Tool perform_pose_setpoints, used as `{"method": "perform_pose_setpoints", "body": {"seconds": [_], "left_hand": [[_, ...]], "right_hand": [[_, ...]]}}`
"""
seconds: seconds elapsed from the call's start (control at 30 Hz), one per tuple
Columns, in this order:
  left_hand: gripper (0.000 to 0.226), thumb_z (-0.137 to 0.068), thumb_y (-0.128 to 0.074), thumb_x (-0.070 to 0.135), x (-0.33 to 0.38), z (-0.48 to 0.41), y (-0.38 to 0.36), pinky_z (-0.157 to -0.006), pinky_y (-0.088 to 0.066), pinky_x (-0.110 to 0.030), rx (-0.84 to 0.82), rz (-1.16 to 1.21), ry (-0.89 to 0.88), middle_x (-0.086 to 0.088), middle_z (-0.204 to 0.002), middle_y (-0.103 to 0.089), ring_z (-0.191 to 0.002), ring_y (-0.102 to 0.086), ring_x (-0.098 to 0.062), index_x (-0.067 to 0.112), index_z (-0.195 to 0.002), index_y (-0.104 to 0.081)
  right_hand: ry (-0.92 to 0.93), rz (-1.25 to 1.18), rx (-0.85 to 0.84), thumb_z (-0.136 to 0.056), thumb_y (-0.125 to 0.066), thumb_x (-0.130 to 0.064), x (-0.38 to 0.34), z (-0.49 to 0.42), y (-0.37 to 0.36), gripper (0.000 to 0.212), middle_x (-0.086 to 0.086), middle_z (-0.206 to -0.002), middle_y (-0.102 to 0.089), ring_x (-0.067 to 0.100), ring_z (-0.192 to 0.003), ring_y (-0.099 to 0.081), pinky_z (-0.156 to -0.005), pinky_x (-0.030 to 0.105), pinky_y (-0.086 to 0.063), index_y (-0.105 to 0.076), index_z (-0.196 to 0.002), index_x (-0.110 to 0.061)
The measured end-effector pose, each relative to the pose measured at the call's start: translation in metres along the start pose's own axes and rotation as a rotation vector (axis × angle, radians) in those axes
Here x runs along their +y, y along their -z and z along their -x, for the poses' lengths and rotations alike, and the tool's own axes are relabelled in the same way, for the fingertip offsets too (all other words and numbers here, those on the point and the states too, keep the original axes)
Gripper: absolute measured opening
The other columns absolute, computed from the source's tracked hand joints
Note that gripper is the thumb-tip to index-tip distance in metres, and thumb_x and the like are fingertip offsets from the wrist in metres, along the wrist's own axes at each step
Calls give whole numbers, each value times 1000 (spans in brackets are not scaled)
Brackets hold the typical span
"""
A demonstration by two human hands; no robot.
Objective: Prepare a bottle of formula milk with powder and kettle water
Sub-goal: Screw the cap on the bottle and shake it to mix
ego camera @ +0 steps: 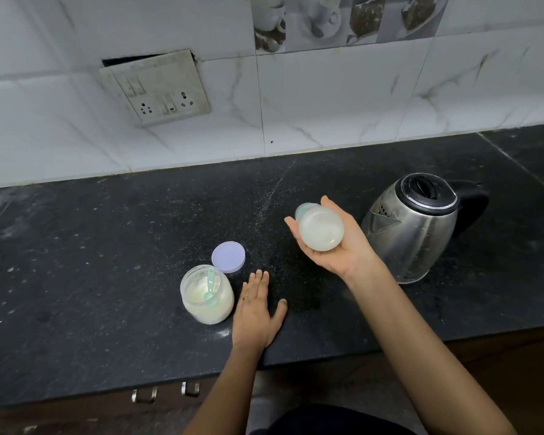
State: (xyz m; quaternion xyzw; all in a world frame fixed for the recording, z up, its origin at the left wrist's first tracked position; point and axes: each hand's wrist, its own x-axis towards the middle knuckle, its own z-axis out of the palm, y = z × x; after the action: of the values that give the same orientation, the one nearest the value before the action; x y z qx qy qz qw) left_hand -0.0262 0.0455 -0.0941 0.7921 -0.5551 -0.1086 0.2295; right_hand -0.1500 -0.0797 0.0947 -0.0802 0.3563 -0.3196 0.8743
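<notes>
My right hand (333,246) holds a baby bottle (320,227) above the black counter, tipped so its round milky base faces me and its pale green cap end points away. Fingers and thumb curl round the bottle's sides. My left hand (256,309) lies flat on the counter with straight fingers, just right of an open clear jar of white powder (206,298). A pale green scoop (210,285) stands inside the jar. The jar's lilac lid (228,256) lies on the counter behind it. A steel kettle (415,227) with a black lid and handle stands to the right of the bottle.
The black stone counter (107,262) meets a white tiled wall at the back, where a socket plate (157,86) hangs loose. The counter's front edge runs below my left wrist, with drawer handles (165,392) underneath.
</notes>
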Motion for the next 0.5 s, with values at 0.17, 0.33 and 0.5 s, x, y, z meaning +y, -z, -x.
{"method": "perform_pose_setpoints", "body": {"seconds": [0.17,0.33,0.5], "left_hand": [[76,-88,-31,55,1,1,0,-116,8,-21,7,-10,8,-1,-159,-19,-148,-9,-13,15,-152,-21],[75,-89,-34,54,1,-2,-1,-116,8,-20,18,-13,8,-2,-159,-20,-148,-9,-13,15,-152,-21],[77,-87,-30,57,1,0,-2,-118,4,-24,3,-18,10,-3,-159,-20,-148,-9,-13,15,-152,-21]], "right_hand": [[43,26,-68,-90,-64,-20,4,-10,5,30,23,-119,-56,38,-102,-61,-79,55,-55,-53,-112,-4],[-37,79,-342,-69,-78,-17,21,-9,5,43,22,-98,-64,31,-80,-69,-67,50,-59,-65,-106,1],[-30,44,-459,-67,-85,-25,35,-31,35,85,20,-108,-61,28,-85,-65,-68,42,-58,-36,-133,-4]]}}
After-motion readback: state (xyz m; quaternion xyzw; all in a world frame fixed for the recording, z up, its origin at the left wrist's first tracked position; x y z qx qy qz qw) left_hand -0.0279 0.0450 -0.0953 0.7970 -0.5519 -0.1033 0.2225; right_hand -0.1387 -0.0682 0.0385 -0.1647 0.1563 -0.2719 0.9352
